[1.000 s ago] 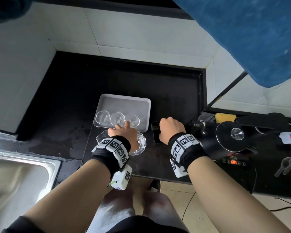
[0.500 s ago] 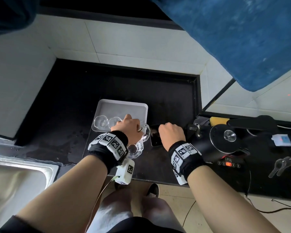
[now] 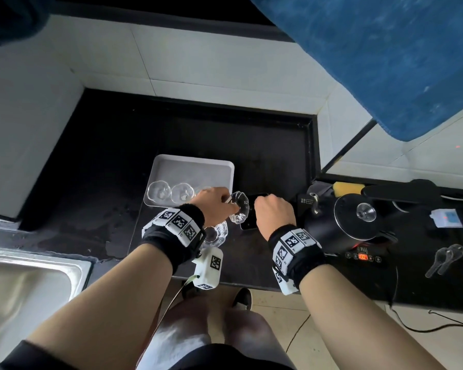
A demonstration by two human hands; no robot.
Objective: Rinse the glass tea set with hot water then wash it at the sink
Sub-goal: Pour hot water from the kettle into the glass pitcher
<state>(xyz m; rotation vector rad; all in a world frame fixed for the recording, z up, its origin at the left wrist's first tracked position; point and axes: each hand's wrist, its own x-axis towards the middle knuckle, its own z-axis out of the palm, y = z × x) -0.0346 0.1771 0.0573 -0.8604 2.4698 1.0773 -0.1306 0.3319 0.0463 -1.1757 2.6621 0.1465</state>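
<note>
Clear fluted glass forms the small cup (image 3: 240, 208), which is held tilted in the pinching fingers of the left hand (image 3: 211, 206) above the black desk (image 3: 273, 161), at the corner of the white tray (image 3: 193, 169) where two matching cups (image 3: 159, 192) are set. The right hand (image 3: 274, 212) is clenched into a fist beside the black kettle (image 3: 350, 225).

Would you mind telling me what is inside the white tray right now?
A glass cup and a second cup stand side by side along the white tray's near edge. The left hand, gripping a fluted glass piece, covers the near right corner, hiding anything there.
</note>
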